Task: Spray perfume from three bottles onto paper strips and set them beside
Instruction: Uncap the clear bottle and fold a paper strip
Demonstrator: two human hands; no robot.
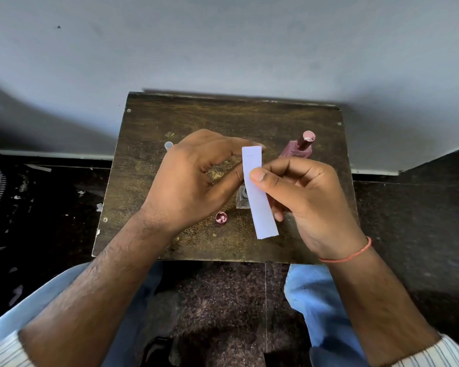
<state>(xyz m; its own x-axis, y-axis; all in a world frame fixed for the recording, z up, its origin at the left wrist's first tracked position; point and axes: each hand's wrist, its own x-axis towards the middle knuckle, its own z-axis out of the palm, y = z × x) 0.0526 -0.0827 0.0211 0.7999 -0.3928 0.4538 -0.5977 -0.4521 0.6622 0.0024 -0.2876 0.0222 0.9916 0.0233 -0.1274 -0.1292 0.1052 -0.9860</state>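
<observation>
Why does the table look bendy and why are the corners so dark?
Head view: the wide lens bows the wooden table edges and wall line; light falls on the wall, while the floor and corners stay dim. The paper strip and right hand are sharp; the clear bottle behind the strip is hard to make out.

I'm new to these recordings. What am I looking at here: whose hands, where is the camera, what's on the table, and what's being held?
There is no machine here. A person wears one camera on the head, looking down at both bare hands over a small dark table by a wall.

The right hand pinches a white paper strip between thumb and fingers. The left hand is beside the strip's top end, fingers curled; whether it touches the strip is unclear.

On the table stand a pink bottle with its cap on, a clear bottle partly hidden behind the strip, a loose pink cap, and a small clear cap behind the left hand.
</observation>
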